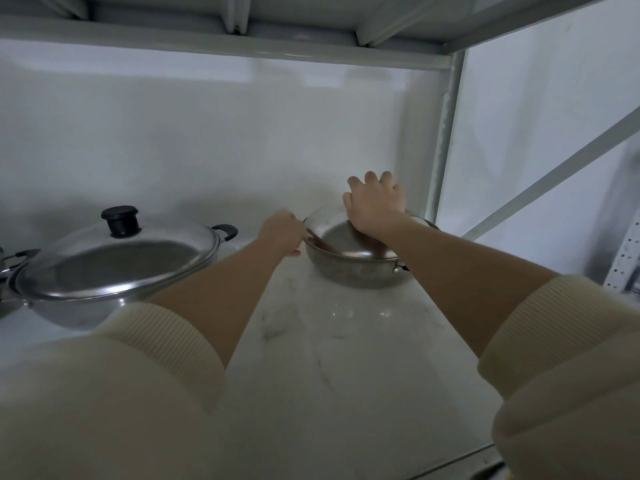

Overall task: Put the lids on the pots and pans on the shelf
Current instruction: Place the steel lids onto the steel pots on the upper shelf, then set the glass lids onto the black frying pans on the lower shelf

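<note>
A steel pan (356, 271) stands at the back right of the white marbled shelf (346, 358). A glass lid (349, 242) lies tilted on it, its left edge raised. My right hand (375, 202) grips the top of that lid, hiding the knob. My left hand (282, 232) pinches the lid's left rim. At the left sits a larger steel pot (86, 306) with its lid (114, 265) on, topped by a black knob (120, 220).
A further pot's handle (14, 259) shows at the far left edge. The upper shelf (225, 39) hangs low overhead. A grey metal post (445, 140) and a diagonal brace (554, 171) stand right of the pan.
</note>
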Tool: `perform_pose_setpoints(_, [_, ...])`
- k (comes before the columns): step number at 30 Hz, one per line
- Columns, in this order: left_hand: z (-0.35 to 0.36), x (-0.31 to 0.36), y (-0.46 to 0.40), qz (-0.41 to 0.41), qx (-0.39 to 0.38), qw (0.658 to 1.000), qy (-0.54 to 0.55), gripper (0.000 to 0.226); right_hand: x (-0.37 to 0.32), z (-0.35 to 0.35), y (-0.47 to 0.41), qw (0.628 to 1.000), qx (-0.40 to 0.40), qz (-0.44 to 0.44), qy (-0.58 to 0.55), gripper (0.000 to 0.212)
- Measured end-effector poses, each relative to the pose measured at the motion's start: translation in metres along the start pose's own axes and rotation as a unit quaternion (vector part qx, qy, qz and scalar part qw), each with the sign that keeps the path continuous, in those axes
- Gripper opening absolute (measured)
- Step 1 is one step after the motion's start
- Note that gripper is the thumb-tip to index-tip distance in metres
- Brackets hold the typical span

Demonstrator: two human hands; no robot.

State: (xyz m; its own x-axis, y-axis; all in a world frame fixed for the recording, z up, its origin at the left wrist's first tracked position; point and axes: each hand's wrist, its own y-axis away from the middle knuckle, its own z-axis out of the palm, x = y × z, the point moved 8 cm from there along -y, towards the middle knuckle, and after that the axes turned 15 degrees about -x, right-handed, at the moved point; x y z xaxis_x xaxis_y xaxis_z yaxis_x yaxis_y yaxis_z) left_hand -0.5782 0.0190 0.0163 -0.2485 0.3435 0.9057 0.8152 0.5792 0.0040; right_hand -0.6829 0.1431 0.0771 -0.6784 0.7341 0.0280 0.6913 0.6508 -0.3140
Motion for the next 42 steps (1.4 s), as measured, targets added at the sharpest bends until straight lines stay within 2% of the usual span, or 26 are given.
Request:
perform_pose_setpoints(2, [-0.015,0.015,0.009,0.028,0.035,0.997,-0.069,0.025,-0.012,-0.010,0.011,0.999,0.012,-0.034,0.007,0.042])
perform_pose_setpoints(4, [-0.030,0.034,0.028,0.048,0.074,0.975,-0.204,0.031,-0.021,-0.021,0.023,0.998,-0.004,-0.055,-0.010,0.044])
perform_pose_setpoints(6, [-0.045,0.056,0.057,0.076,0.125,0.919,-0.366,0.038,-0.031,-0.037,0.037,0.997,-0.007,-0.068,-0.028,0.045])
perform_pose_setpoints(8, [-0.060,0.068,0.096,0.082,0.161,0.864,-0.469,0.041,-0.047,-0.054,0.060,0.995,-0.001,-0.095,-0.044,0.044])
perform_pose_setpoints(12, [-0.100,0.070,0.178,0.017,0.204,0.805,-0.557,0.044,-0.089,-0.077,0.105,0.986,-0.001,-0.149,-0.080,0.043])
perform_pose_setpoints(15, [-0.140,0.053,0.264,-0.039,0.241,0.779,-0.578,0.044,-0.143,-0.090,0.157,0.972,-0.005,-0.214,-0.100,0.042])
perform_pose_setpoints(22, [-0.218,-0.002,0.444,-0.158,0.285,0.765,-0.555,0.040,-0.277,-0.126,0.291,0.918,-0.028,-0.359,-0.164,0.038])
perform_pose_setpoints(26, [-0.251,-0.041,0.525,-0.195,0.295,0.759,-0.547,0.041,-0.342,-0.145,0.361,0.894,-0.018,-0.415,-0.167,0.036])
perform_pose_setpoints(34, [-0.294,-0.120,0.627,-0.229,0.274,0.759,-0.544,0.037,-0.431,-0.140,0.456,0.890,-0.031,-0.412,-0.194,0.038])
perform_pose_setpoints(42, [-0.304,-0.209,0.659,-0.243,0.209,0.769,-0.554,0.037,-0.472,-0.082,0.511,0.904,-0.070,-0.376,-0.192,0.035])
